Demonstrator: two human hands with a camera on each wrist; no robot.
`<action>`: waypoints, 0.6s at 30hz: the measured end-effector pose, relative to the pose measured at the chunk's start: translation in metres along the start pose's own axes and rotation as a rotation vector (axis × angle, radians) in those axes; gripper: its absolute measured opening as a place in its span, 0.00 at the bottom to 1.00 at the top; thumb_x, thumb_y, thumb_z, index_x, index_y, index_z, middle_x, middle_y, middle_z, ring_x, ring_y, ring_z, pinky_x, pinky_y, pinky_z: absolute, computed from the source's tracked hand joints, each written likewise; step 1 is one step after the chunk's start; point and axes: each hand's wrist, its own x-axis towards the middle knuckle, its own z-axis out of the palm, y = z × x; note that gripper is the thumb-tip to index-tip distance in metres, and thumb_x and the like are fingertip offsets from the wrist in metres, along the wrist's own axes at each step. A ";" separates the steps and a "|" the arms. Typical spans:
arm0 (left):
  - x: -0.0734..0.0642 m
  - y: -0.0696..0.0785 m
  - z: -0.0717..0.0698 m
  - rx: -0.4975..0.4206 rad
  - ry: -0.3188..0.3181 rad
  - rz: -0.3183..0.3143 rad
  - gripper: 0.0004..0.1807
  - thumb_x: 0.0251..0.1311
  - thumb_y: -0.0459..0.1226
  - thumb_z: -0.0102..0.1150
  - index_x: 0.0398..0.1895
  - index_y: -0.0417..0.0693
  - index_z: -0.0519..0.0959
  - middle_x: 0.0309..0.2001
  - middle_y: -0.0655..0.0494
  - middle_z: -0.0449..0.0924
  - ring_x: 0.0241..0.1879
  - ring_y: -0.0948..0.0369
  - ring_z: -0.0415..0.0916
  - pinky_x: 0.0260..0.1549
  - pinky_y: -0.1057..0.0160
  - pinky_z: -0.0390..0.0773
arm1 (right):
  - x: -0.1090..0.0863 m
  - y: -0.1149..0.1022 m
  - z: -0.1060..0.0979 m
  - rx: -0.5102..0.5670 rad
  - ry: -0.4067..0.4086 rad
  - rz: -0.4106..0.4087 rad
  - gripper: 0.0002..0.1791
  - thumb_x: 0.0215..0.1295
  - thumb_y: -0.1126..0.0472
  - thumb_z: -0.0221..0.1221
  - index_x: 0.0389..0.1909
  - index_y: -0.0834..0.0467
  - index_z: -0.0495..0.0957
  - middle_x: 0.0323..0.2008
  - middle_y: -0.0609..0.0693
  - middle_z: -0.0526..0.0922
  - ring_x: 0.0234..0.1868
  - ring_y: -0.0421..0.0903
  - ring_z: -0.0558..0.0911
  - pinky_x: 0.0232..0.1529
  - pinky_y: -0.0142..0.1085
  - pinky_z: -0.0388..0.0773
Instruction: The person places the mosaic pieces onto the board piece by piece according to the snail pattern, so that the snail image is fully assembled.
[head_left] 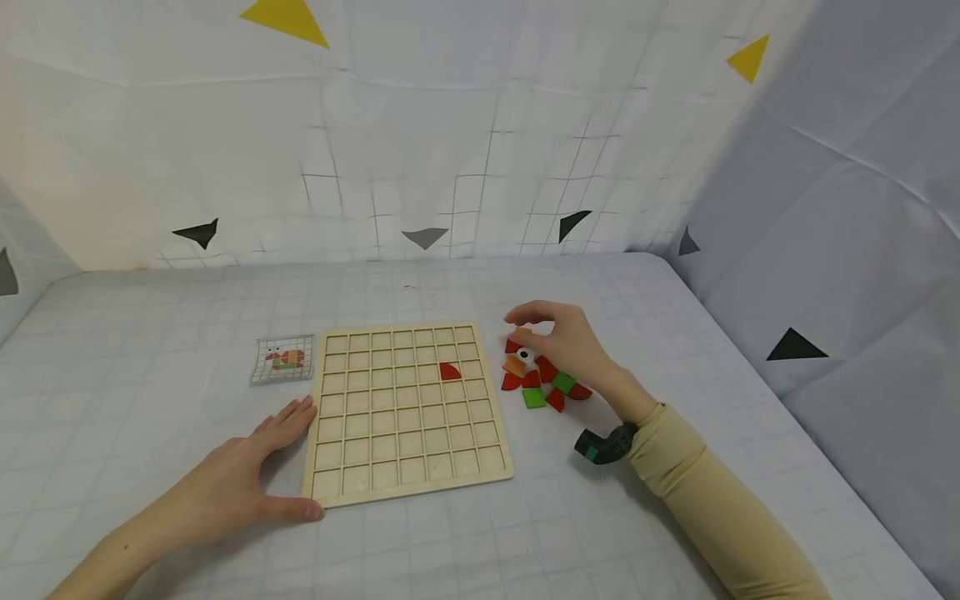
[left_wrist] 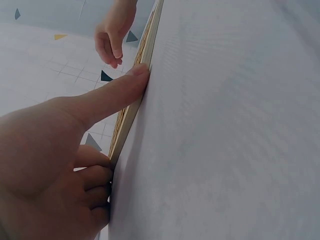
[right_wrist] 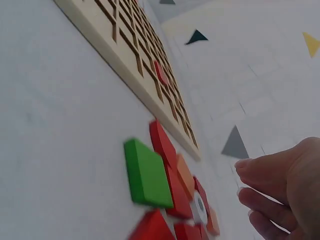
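Touched square, pale-wood grid board (head_left: 410, 417) at nine o'clock with straight-fingered left hand (head_left: 232, 487); held loosely parted right hand (head_left: 567, 337) near flat red, green, orange pieces (head_left: 547, 370) at two; saw white picture card (head_left: 284, 360) at ten only from head view.

In the middle, the white, faintly gridded table (head_left: 555, 542) carries a pale wooden board (head_left: 382, 422) with square cells. A picture card (head_left: 283, 360) lies just left of the board's far left corner. Right of the board sits a loose cluster of red pieces (head_left: 546, 369), green pieces (head_left: 534, 398), orange pieces (head_left: 515, 367) and a white eye-like piece (head_left: 526, 357)
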 end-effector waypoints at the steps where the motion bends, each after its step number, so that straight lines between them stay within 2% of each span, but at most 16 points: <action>1: 0.000 0.000 0.000 0.001 0.001 0.002 0.67 0.34 0.74 0.67 0.79 0.56 0.56 0.79 0.49 0.52 0.73 0.33 0.53 0.62 0.28 0.59 | 0.000 0.003 -0.002 -0.014 0.005 0.018 0.14 0.64 0.59 0.68 0.49 0.56 0.84 0.48 0.53 0.87 0.51 0.50 0.81 0.54 0.52 0.78; 6: 0.000 -0.001 0.000 0.002 0.005 0.009 0.67 0.34 0.73 0.67 0.79 0.55 0.57 0.79 0.49 0.53 0.73 0.33 0.53 0.62 0.29 0.59 | 0.002 0.015 -0.011 -0.072 0.004 0.099 0.15 0.63 0.58 0.68 0.50 0.56 0.84 0.48 0.50 0.86 0.54 0.52 0.80 0.54 0.50 0.79; 12: -0.001 -0.001 -0.001 -0.010 0.003 0.009 0.66 0.35 0.73 0.68 0.79 0.55 0.56 0.79 0.50 0.53 0.73 0.33 0.53 0.62 0.29 0.59 | 0.003 0.027 -0.015 -0.071 -0.043 0.170 0.16 0.62 0.58 0.69 0.50 0.56 0.84 0.48 0.52 0.86 0.54 0.53 0.81 0.54 0.49 0.81; 18: -0.001 0.000 0.000 -0.005 0.001 0.006 0.66 0.35 0.73 0.67 0.79 0.56 0.56 0.79 0.50 0.52 0.73 0.33 0.52 0.62 0.29 0.59 | 0.003 0.034 -0.014 -0.071 -0.072 0.168 0.16 0.61 0.59 0.70 0.50 0.56 0.84 0.47 0.51 0.86 0.53 0.51 0.82 0.58 0.48 0.79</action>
